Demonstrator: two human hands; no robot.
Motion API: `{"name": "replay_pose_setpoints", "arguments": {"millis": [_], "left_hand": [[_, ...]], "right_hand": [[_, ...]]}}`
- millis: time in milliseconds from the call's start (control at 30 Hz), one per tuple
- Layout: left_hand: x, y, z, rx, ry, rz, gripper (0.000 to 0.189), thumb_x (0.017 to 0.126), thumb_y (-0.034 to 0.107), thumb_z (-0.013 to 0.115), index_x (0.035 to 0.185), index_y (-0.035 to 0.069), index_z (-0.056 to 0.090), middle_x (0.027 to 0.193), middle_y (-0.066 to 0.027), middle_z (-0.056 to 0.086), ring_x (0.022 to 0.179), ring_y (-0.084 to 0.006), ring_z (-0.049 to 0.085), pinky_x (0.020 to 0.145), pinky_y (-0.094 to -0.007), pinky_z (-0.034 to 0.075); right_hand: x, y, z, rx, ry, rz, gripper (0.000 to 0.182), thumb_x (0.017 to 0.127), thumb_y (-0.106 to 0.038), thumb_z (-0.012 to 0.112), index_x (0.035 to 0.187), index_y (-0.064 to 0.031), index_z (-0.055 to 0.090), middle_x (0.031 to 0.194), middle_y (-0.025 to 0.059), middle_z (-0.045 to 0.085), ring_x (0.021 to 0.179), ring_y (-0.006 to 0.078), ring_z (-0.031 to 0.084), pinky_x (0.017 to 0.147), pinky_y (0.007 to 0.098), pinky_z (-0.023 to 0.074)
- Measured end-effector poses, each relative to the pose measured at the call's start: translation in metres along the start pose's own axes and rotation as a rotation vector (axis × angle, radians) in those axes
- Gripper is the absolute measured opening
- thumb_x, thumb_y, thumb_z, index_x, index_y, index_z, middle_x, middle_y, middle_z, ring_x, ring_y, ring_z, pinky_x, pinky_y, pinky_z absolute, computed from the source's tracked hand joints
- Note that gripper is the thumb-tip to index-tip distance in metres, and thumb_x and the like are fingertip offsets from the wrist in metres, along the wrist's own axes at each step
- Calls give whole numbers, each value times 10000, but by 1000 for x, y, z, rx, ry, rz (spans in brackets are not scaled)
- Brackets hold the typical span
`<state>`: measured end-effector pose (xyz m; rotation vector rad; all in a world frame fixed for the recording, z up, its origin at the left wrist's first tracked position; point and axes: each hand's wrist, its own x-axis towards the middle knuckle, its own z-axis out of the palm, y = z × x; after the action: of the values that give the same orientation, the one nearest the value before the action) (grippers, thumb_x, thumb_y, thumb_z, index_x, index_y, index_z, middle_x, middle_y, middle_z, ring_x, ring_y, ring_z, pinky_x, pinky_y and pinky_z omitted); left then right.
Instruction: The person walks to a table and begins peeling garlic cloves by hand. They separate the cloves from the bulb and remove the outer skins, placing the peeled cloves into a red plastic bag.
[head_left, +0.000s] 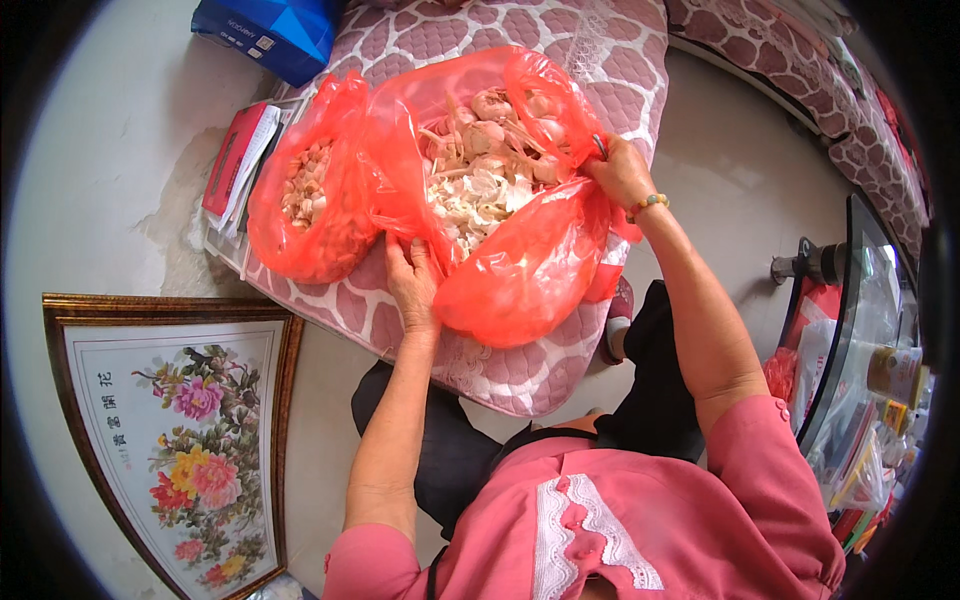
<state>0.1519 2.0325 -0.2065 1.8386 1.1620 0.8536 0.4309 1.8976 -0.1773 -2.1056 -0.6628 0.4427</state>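
Observation:
A large red plastic bag lies wide open on a quilted cover, with whole garlic bulbs at its far side and loose garlic skins nearer me. My left hand grips the bag's near left edge between thumb and fingers. On the opposite side my right hand is closed on the bag's right rim; a small dark metal-looking piece shows by its fingers, too little seen to name. Left of the large bag, touching it, stands a smaller red plastic bag holding garlic cloves.
The quilted cover has a curved near edge. A blue box and a stack of books stand at left. A framed flower picture leans lower left. At right is a glass-topped table with assorted goods.

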Motion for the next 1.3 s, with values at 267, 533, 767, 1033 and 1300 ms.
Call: {"name": "replay_pose_setpoints", "arguments": {"millis": [267,533,767,1033,1300], "left_hand": [[28,26,34,-58,3,45,427,952,272,473,1259,-22,430,1180,-219,552,1062,-331,538,903,-374,408],[36,36,14,-294,-232,-117,323,926,138,491,1200,-33,480,1121,-165,588,1023,-220,552,905,-328,403],[10,49,-49,-10,-319,-146,266,898,98,523,1131,-32,532,1025,-153,628,943,-218,585,851,-328,430],[7,61,-72,-30,-263,-22,401,954,274,508,1184,-56,506,1003,-78,598,914,-133,520,834,-289,423],[11,69,-60,52,67,363,478,973,294,447,1285,-68,439,1319,-167,485,1246,-262,430,1041,-352,320]], "right_hand": [[56,0,3,-109,158,59,292,751,-165,580,1019,-87,664,907,196,658,886,347,632,778,419,480],[53,-16,-15,-102,17,-31,364,715,-259,655,1024,-68,665,906,176,673,868,302,650,770,376,486],[45,-16,-36,-47,101,-32,747,656,-342,769,1235,50,507,1065,190,634,927,208,630,784,309,488],[43,-6,-77,1050,15,141,377,795,-424,692,938,-87,601,813,39,577,704,83,509,486,209,321],[48,8,-88,1618,-208,92,252,912,-188,458,1065,-1,529,971,139,610,817,188,606,550,245,452]]}}
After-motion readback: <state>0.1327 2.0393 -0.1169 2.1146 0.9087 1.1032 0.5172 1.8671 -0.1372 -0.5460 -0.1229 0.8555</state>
